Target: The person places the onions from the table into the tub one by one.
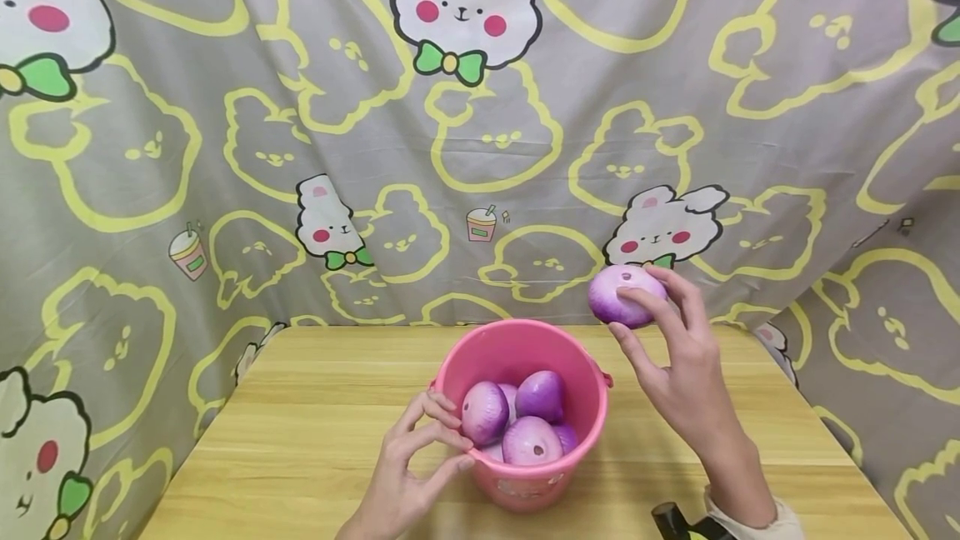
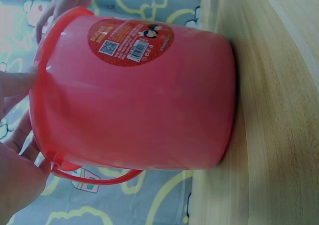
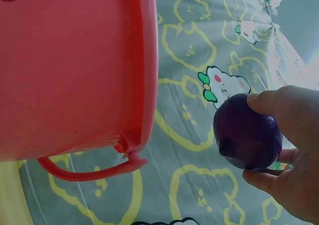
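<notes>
A pink bucket (image 1: 517,486) stands upright on the table, with several purple onions (image 1: 531,440) inside it. My left hand (image 1: 412,461) holds the bucket's rim at the near left side, thumb and fingertips at the edge. In the left wrist view, the fingers (image 2: 25,140) lie along that rim, beside the handle's hinge. To the right of the bucket and above its rim, my right hand (image 1: 678,357) pinches another purple onion (image 1: 626,297) between thumb and fingers. The right wrist view shows this onion (image 3: 246,133) in the air, its pointed tip facing the bucket.
The wooden table (image 1: 322,407) extends around the bucket. A patterned curtain (image 1: 517,140) hangs behind it and at both sides. The bucket's handle (image 2: 99,177) hangs down along its outside. A black object (image 1: 671,519) shows beside the right sleeve at the bottom edge.
</notes>
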`<action>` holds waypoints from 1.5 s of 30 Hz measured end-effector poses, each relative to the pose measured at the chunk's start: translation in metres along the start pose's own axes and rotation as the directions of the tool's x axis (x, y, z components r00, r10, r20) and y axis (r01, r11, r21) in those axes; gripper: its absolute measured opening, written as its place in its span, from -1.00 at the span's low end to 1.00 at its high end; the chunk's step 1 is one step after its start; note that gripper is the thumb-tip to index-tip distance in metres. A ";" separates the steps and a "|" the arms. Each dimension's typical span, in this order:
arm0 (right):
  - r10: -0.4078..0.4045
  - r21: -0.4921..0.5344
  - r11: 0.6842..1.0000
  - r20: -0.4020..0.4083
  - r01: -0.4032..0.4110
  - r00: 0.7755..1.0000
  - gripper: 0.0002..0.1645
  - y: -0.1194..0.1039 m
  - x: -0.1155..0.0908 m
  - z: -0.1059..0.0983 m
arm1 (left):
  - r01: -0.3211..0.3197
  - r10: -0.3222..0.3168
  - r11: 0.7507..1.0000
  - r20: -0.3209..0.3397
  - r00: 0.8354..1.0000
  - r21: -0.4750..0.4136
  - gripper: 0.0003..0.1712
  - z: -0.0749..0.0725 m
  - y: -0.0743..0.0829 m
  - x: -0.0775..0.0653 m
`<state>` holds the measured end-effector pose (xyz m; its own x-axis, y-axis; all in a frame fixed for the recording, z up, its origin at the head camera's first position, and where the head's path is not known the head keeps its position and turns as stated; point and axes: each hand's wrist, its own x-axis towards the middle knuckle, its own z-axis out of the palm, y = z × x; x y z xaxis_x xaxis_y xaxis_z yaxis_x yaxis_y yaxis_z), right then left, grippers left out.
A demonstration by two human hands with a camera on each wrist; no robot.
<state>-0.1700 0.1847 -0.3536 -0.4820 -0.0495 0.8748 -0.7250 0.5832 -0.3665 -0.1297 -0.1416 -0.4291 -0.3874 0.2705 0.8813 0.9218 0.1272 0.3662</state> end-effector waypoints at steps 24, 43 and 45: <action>-0.016 0.031 0.999 0.077 0.014 0.997 -0.52 -0.016 -0.003 0.013 | 0.010 -0.010 1.000 0.004 1.000 -0.005 -0.79 -0.002 0.000 0.000; -0.037 0.129 0.991 0.145 0.018 0.989 -0.40 -0.016 -0.006 0.020 | -0.012 0.012 1.000 0.001 1.000 -0.008 -0.82 0.001 -0.001 0.000; -0.037 0.130 0.991 0.157 0.016 0.987 -0.35 -0.015 -0.006 0.023 | -0.010 0.010 1.000 -0.001 1.000 -0.009 -0.82 0.001 -0.002 0.000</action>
<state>-0.1669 0.1578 -0.3607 -0.5262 -0.1973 0.8272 -0.7904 0.4723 -0.3901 -0.1310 -0.1412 -0.4302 -0.3782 0.2708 0.8852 0.9257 0.1156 0.3601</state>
